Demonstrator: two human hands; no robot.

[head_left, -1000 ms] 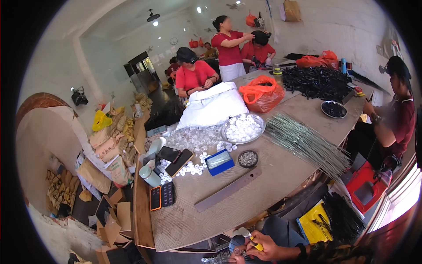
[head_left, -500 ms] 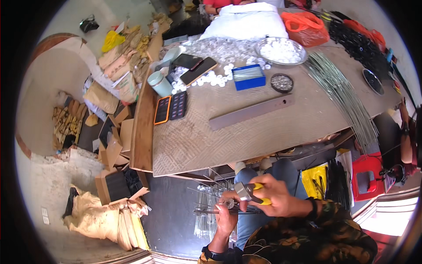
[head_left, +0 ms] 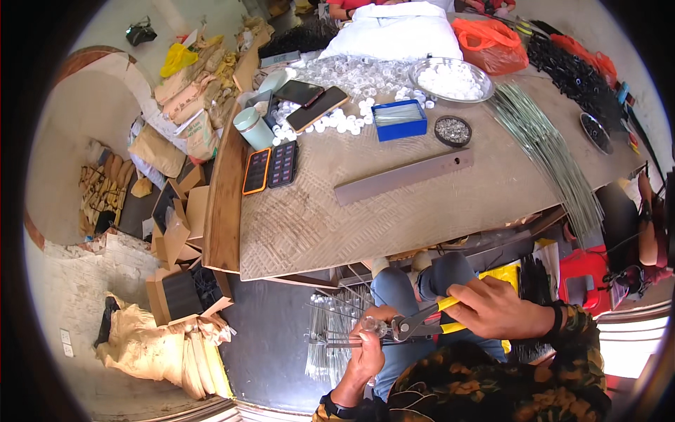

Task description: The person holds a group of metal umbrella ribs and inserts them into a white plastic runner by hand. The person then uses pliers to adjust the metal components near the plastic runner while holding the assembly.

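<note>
Over my lap, my left hand (head_left: 367,352) is closed on a clear round plastic piece (head_left: 373,325) and some thin dark rods (head_left: 340,345) that stick out to the left. From the right, my right hand (head_left: 496,307) grips pliers (head_left: 416,325) with yellow handles, which are spread apart. The jaws sit right beside the clear piece; whether they touch it I cannot tell. Below and left of my left hand hangs or lies a bundle of thin wire rods (head_left: 325,352) with clear ends.
The table (head_left: 295,232) ahead bears a metal bar (head_left: 404,177), a blue box (head_left: 399,122), a round dish (head_left: 453,131), phones (head_left: 318,110), a steel bowl (head_left: 450,67) of white caps and long wires (head_left: 548,155). A red stool (head_left: 585,278) stands right; cartons (head_left: 186,292) left.
My right hand has moved right and turned the pliers, so their jaws now point left at the clear piece and the handles are spread. My left hand has shifted slightly to the right.
</note>
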